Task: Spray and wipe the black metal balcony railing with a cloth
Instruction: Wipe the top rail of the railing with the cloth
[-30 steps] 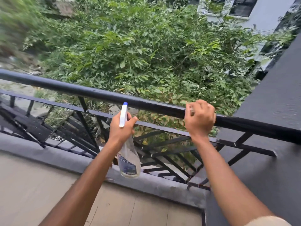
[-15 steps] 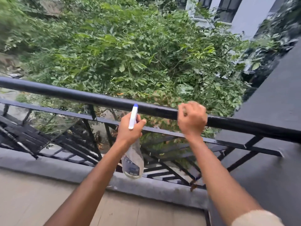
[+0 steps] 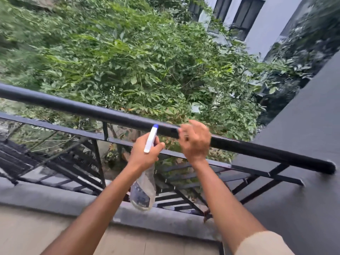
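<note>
Head view: left hand (image 3: pixel 145 155) grips a clear plastic spray bottle (image 3: pixel 143 190), nozzle just below the black round metal balcony railing (image 3: pixel 92 111); right hand (image 3: pixel 196 142) curls over the rail, cloth not discernible. Wiping probably works best with firm, overlapping strokes wrapping the bar.

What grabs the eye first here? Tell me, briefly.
The black top rail slants across the middle, with dense green foliage behind. At centre the left hand holds a clear spray bottle just below it, while the right hand curls over the rail beside it.
</note>
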`<action>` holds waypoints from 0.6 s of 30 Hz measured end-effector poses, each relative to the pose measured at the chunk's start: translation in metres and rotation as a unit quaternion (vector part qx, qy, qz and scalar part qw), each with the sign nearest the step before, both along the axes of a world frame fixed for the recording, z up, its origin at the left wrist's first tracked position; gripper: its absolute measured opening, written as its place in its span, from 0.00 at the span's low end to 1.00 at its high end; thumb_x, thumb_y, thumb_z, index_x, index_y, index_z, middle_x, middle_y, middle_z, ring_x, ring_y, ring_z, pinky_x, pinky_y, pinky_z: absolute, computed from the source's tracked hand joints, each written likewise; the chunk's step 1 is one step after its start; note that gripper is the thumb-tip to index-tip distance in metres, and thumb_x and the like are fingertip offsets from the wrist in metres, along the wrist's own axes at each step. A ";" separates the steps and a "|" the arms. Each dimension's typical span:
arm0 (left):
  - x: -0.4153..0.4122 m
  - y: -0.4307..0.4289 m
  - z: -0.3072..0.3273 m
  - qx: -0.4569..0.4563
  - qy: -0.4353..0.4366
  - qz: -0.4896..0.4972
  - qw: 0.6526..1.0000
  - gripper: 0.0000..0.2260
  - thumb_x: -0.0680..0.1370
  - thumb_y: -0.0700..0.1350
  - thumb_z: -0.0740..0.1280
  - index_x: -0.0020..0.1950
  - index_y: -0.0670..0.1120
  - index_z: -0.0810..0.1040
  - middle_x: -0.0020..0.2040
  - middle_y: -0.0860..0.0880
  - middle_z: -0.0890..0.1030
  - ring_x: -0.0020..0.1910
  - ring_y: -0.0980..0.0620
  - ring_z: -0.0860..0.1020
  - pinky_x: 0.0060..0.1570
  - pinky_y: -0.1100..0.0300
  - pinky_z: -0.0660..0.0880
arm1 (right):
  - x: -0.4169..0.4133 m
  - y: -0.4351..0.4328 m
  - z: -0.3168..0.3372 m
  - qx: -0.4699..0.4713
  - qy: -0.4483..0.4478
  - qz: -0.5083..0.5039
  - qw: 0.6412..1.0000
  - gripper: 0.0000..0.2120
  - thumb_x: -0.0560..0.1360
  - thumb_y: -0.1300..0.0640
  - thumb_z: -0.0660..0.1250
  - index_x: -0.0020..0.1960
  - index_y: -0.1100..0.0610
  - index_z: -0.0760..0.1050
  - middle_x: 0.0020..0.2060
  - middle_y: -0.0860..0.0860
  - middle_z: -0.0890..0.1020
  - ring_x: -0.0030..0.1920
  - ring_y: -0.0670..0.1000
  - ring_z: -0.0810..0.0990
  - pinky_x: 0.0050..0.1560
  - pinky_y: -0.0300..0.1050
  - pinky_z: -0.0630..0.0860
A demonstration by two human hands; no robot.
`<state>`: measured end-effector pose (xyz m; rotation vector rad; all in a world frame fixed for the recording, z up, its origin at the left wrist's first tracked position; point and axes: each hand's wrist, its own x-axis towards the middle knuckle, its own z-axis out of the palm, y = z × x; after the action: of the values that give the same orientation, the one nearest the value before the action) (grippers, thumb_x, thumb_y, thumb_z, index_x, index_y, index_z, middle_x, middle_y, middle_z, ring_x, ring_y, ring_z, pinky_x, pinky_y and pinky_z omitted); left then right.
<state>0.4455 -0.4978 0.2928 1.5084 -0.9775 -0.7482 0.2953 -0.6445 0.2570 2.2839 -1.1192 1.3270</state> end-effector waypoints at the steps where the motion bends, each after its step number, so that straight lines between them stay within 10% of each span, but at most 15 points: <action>1: 0.003 0.002 0.000 -0.003 0.008 0.001 1.000 0.11 0.79 0.39 0.71 0.39 0.44 0.73 0.28 0.53 0.74 0.26 0.51 0.74 0.32 0.52 0.77 | -0.018 -0.007 -0.002 0.011 -0.038 -0.042 0.998 0.08 0.79 0.50 0.69 0.50 0.54 0.83 0.55 0.52 0.83 0.57 0.55 0.78 0.57 0.55 0.75; 6: 0.014 0.010 -0.003 -0.008 0.031 0.012 0.999 0.09 0.80 0.40 0.71 0.41 0.42 0.75 0.29 0.50 0.75 0.26 0.51 0.74 0.33 0.51 0.77 | -0.020 -0.011 0.012 0.108 -0.221 -0.188 0.951 0.07 0.77 0.52 0.70 0.47 0.55 0.81 0.53 0.53 0.82 0.54 0.55 0.76 0.47 0.56 0.80; 11: 0.000 0.000 -0.002 0.012 0.020 0.026 0.999 0.12 0.81 0.46 0.71 0.40 0.42 0.78 0.29 0.48 0.76 0.26 0.50 0.76 0.27 0.61 0.73 | 0.049 0.007 0.036 0.199 -0.033 -0.036 0.979 0.10 0.79 0.49 0.65 0.48 0.54 0.81 0.45 0.49 0.81 0.47 0.50 0.72 0.47 0.46 0.71; 18: -0.028 -0.014 -0.012 0.050 -0.015 0.046 0.998 0.16 0.78 0.55 0.71 0.35 0.46 0.77 0.27 0.53 0.77 0.30 0.44 0.81 0.37 0.42 0.83 | 0.035 -0.014 0.051 0.291 0.012 -0.028 0.956 0.12 0.78 0.45 0.63 0.46 0.51 0.81 0.46 0.50 0.80 0.49 0.55 0.75 0.47 0.48 0.72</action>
<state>0.4171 -0.5113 0.2805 1.6450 -0.8976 -0.7195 0.3306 -0.6583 0.3079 2.6147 -1.7358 1.0370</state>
